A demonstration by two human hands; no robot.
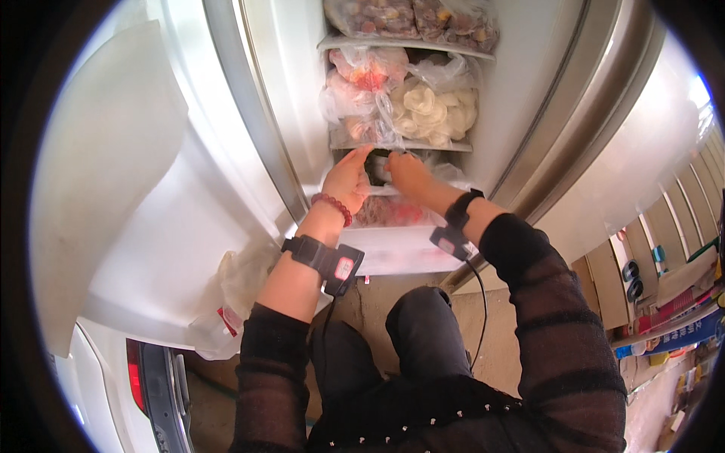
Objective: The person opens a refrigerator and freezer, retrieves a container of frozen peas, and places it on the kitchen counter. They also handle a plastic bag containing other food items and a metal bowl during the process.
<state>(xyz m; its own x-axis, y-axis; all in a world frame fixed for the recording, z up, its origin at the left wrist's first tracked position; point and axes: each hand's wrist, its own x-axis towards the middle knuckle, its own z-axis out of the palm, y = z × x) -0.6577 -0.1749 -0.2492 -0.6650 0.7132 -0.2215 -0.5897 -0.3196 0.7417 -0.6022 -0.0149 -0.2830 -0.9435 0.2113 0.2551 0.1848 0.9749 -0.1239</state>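
Both of my hands reach into an open upright freezer, at the compartment below a shelf edge (402,146). My left hand (346,178), with a red bead bracelet, has its fingers stretched up along the left of a dark gap. On the right of that gap, the fingers of my right hand (409,172) are curled inward; what they touch is hidden. Between the hands shows a pale, plastic-like item (382,170) against something dark. Clear plastic (450,172) lies just right of my right hand. Below them, a white-fronted drawer (396,249) holds bagged reddish food (399,210).
Above are bags of pinkish food (362,76) and a bag of pale round pieces (433,110). Brown bagged food (374,17) fills the top shelf. The open door (147,255) stands at left, with a plastic bag (241,283) in it. Cables hang from both wrist devices.
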